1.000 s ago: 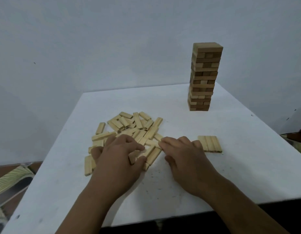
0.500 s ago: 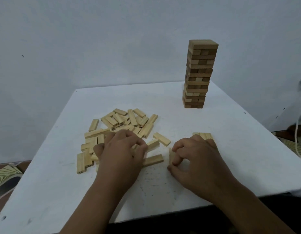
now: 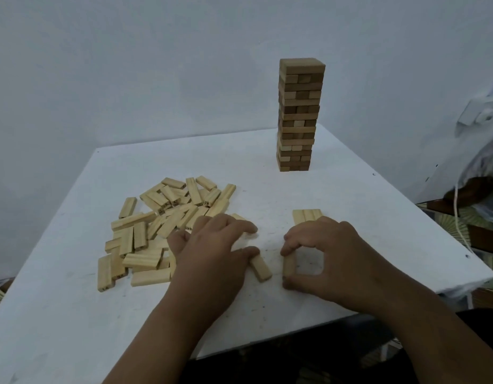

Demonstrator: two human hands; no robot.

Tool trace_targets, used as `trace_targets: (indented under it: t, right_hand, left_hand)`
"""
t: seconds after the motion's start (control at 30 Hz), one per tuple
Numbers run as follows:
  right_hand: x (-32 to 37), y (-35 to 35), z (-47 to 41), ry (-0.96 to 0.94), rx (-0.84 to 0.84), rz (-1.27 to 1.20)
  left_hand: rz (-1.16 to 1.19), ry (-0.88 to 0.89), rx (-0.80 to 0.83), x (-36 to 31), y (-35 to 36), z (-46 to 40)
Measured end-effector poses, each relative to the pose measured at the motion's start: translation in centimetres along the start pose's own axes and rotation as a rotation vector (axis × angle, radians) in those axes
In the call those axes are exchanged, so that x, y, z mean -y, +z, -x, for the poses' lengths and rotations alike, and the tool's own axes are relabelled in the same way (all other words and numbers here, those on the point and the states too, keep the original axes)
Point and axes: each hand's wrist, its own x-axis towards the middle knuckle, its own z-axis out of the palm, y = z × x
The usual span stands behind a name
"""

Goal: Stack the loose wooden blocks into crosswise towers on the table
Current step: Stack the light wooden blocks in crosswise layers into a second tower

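Right hand (image 3: pixel 331 254) pinches one loose block (image 3: pixel 289 264) end to end between fingertips and thumb, low at 6 o'clock on the table (image 3: pixel 364 195); left hand (image 3: pixel 209 250) rests curled fingers on another block (image 3: pixel 260 268) just beside it at 9 o'clock, edging the loose pile (image 3: pixel 159 225). Judged best practice: lift the pinched block clear, carry it toward 1 o'clock and lay it across the started row of three (image 3: pixel 306 215), edges flush. The finished tower (image 3: pixel 299 115) stands well apart at 12 o'clock; the right knuckles partly hide the row, so a careless wrist could scatter it.
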Motion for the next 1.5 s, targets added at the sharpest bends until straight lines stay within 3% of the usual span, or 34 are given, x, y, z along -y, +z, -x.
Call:
trace_targets:
  t: [0.23, 0.4, 0.57, 0.7, 1.0, 1.2, 1.37, 1.5]
  right_hand:
    - [-0.3, 0.5, -0.1, 0.001, 0.01, -0.039]
    - [0.2, 0.6, -0.4, -0.022, 0.038, -0.049]
    - [0.0, 0.8, -0.3, -0.036, 0.015, -0.054]
    - [-0.1, 1.0, -0.2, -0.011, 0.025, -0.052]
    - [-0.1, 1.0, -0.2, -0.02, 0.005, -0.053]
    - [0.0, 1.1, -0.2, -0.062, -0.021, -0.036]
    - [0.0, 1.2, -0.2, -0.057, -0.021, -0.043]
    - [0.2, 1.3, -0.1, -0.053, -0.003, -0.023]
  left_hand:
    - [-0.02, 0.031, 0.111, 0.6, -0.5, 0.6]
    - [-0.002, 0.075, 0.089, 0.5, -0.3, 0.9]
    - [-0.071, -0.126, 0.097, 2.1, -1.6, 0.6]
    - [-0.107, -0.173, 0.149, 2.0, -1.7, 0.5]
    - [-0.037, -0.094, 0.058, 1.3, -1.0, 1.2]
    - [-0.039, 0.022, 0.244, 1.6, -1.6, 1.3]
    - [0.047, 0.036, 0.2, 1.8, -1.5, 1.4]
    - [0.053, 0.117, 0.264, 1.7, -1.5, 1.5]
